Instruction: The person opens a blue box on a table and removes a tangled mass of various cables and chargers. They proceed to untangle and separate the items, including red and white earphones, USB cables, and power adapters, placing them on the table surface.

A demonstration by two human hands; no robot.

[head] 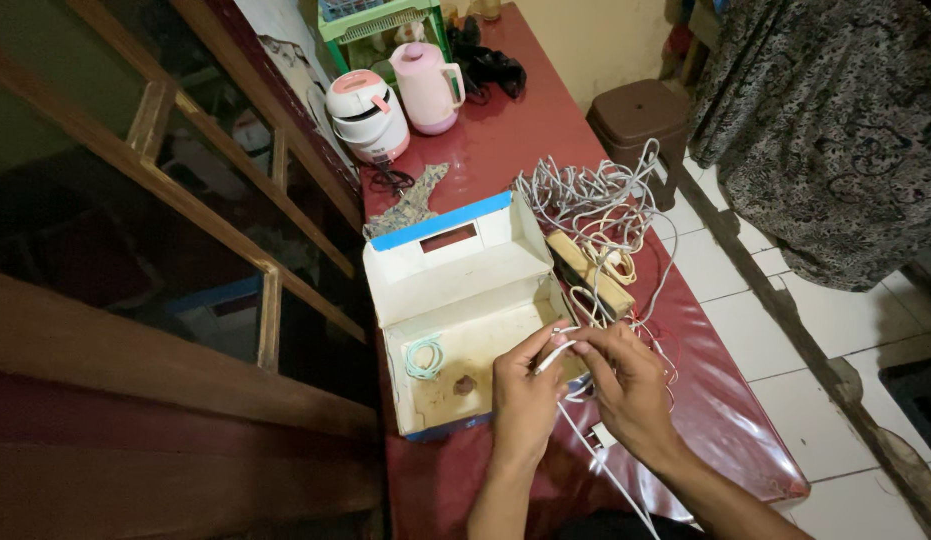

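Both hands meet over the open box (456, 290) on the red worktop (726, 420): the left hand (526, 395) and right hand (631, 385) pinch a white cable (558, 352), beside a tangled cable pile (596, 205).

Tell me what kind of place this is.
Probably a home, in a kitchen or utility corner. A pink kettle and small rice cooker stand on a red-covered table, on a white tiled floor, beside wooden railings. Both hands work a white cable.
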